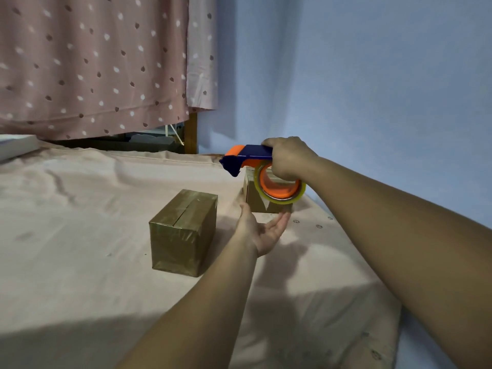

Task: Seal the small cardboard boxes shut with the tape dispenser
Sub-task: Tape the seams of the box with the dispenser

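The bed [80, 235] carries 2 boxes, set apart: the near box [183, 233], taped over, and the far box [254, 199], partly hidden by the dispenser [247, 155]. The right hand [288, 158] grips the dispenser above the far box. The left hand [263, 231] lies open, palm up, just beside its base. The cardboard is probably light and may slide, so brace a side wall.

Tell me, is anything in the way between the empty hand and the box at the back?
Nothing visible is. The open left hand lies palm up just in front of the far box. The tape dispenser in the right hand hangs above that box, not between them. The taped box sits off to the left.
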